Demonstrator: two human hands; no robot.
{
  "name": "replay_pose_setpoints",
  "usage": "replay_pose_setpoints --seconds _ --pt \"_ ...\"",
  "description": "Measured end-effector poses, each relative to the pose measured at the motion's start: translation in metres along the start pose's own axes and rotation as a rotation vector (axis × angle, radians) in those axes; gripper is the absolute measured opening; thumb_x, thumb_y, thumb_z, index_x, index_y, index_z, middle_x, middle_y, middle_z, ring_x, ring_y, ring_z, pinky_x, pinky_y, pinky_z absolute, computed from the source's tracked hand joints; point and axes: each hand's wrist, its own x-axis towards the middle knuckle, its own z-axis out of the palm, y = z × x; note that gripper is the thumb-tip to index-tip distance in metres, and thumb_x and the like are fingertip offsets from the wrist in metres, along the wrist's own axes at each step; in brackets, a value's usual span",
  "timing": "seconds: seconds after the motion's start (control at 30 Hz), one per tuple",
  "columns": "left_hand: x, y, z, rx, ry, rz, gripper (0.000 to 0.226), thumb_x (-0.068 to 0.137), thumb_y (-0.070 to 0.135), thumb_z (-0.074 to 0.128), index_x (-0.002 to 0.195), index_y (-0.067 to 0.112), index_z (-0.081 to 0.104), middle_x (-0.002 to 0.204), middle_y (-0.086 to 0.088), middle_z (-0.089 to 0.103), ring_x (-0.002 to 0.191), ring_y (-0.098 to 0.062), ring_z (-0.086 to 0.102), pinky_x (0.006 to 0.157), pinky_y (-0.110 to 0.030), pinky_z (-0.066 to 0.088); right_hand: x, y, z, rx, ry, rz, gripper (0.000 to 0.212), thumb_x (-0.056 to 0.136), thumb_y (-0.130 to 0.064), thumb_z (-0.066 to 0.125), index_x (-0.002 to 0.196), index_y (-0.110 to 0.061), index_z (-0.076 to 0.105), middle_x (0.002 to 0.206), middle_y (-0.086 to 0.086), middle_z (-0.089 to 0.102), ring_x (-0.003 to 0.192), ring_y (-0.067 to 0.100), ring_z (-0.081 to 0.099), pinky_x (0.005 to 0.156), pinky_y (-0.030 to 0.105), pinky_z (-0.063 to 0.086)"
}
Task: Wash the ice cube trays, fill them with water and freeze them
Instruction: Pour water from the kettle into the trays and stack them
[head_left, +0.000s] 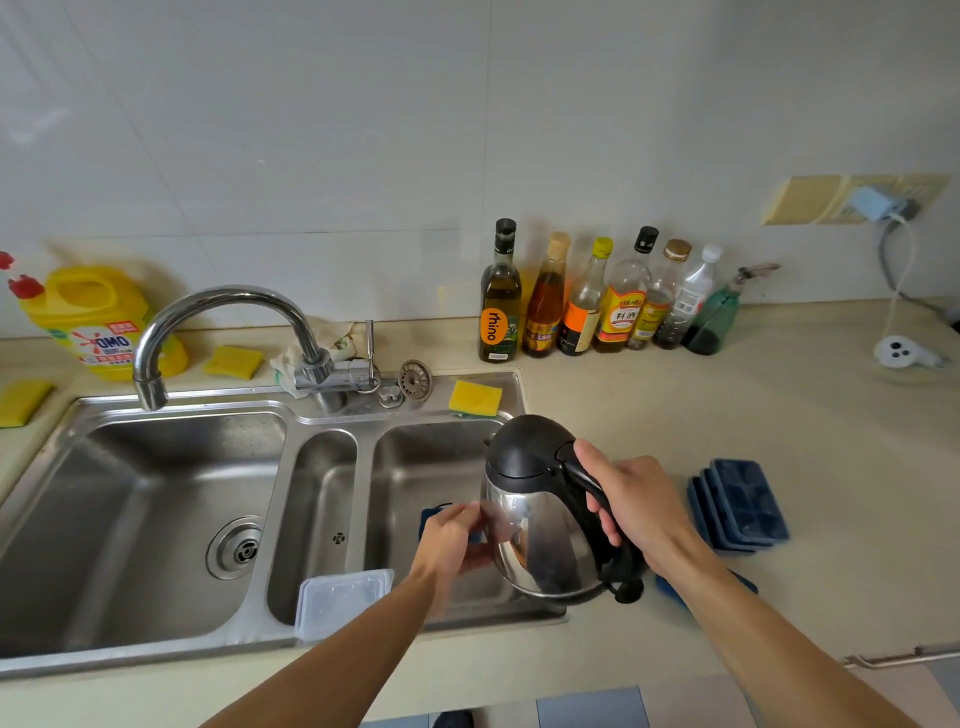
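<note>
Gripping a shiny rounded steel kettle is the right hand.

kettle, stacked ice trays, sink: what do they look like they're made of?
Kettle: body looks like polished stainless steel, going by its mirror reflections. The lid and handle are matte black, likely plastic.
Stacked ice cube trays: dark blue with a dull sheen. Plastic or silicone, cannot tell which.
Sink: brushed stainless steel, soft streaky glare.

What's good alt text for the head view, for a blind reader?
The right hand grips a black-topped stainless steel kettle over the steel sink's right basin; the left hand holds a dark blue ice cube tray. Similar blue trays sit stacked on the beige counter.
</note>
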Motion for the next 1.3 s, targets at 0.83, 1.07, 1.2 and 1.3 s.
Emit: replay_pose_setpoints --seconds 0.83,1.07,1.2,1.3 --pt "0.144 0.123 0.133 0.535 -0.142 0.25 0.052 0.096 0.044 0.065 0.136 0.01 0.058 0.131 -0.008 0.066 0.114 -0.024 0.064 0.094 -0.046 0.059 0.139 0.054 -0.057 0.168 0.383 0.076 0.061 0.099 -0.057 0.049 0.058 -0.013 0.062 0.055 0.006 0.063 0.051 0.012 0.059 0.066 0.028 0.048" --pt "0.136 0.127 0.143 0.561 -0.046 0.215 0.061 0.095 0.048 0.066 0.138 0.007 0.054 0.129 -0.013 0.065 0.115 -0.029 0.064 0.092 -0.046 0.06 0.144 0.044 -0.07 -0.014 0.392 0.055 0.045 0.099 -0.056 0.052 0.074 -0.019 0.056 0.068 -0.003 0.061 0.068 0.017 0.057 0.061 0.029 0.04" --pt "0.11 0.099 0.124 0.615 -0.02 0.231 0.049 0.099 0.043 0.062 0.132 0.007 0.059 0.116 -0.012 0.068 0.103 -0.025 0.069 0.089 -0.045 0.061 0.132 0.038 -0.074 -0.354 0.542 -0.097 0.031 0.097 -0.045 0.063 0.1 -0.016 0.053 0.097 0.0 0.055 0.089 0.019 0.054 0.07 0.028 0.039" --pt "0.093 0.073 0.086 0.595 0.047 0.194 0.037 0.101 0.038 0.059 0.113 0.005 0.067 0.1 -0.013 0.074 0.089 -0.025 0.073 0.087 -0.051 0.061 0.108 0.03 -0.059 -0.391 0.572 -0.413 0.019 0.096 -0.033 0.066 0.097 -0.018 0.054 0.095 -0.002 0.056 0.089 0.015 0.052 0.067 0.023 0.039"
